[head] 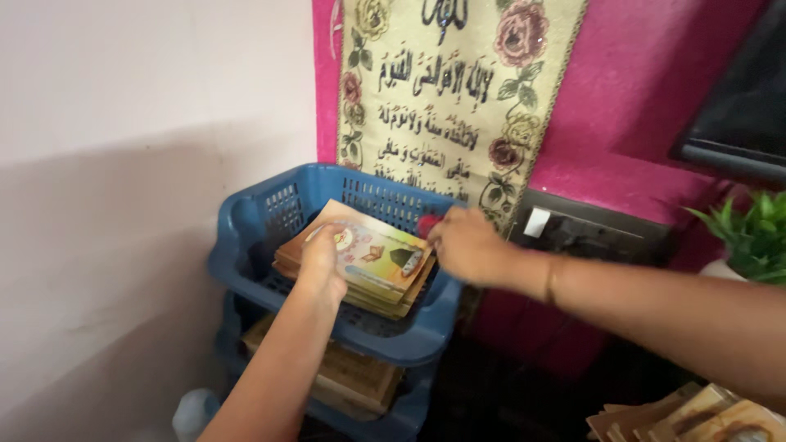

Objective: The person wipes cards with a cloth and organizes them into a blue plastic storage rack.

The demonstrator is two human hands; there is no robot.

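The stack of thin booklets (368, 266) lies in the top blue plastic basket (246, 245), tilted toward its far right corner. The covers are tan and yellow, glossy, with small coloured pictures on the top one; the edges below it fan out slightly, so you can see several layers of card-like pages.

Your left hand (321, 263) rests on the near left part of the top cover, fingers curled down and pressed onto it — whether they hook under an edge you cannot tell from here. Your right hand (467, 244) sits at the stack's far right corner, fingers drawn together near a small red object (427, 224) that shows just beside them; it is blurred, and the grip on it cannot be made out.

The basket is moulded plastic with slotted, grid-like walls and rounded corners. It stands on a second blue tier (393, 417) holding more tan books (360, 376). Behind hangs a woven cloth panel (458, 90) with rose patterns against a rough pink wall (639, 98). A green leafy plant (753, 233) stands at the right, and another pile of similar booklets (688, 417) lies at the lower right.
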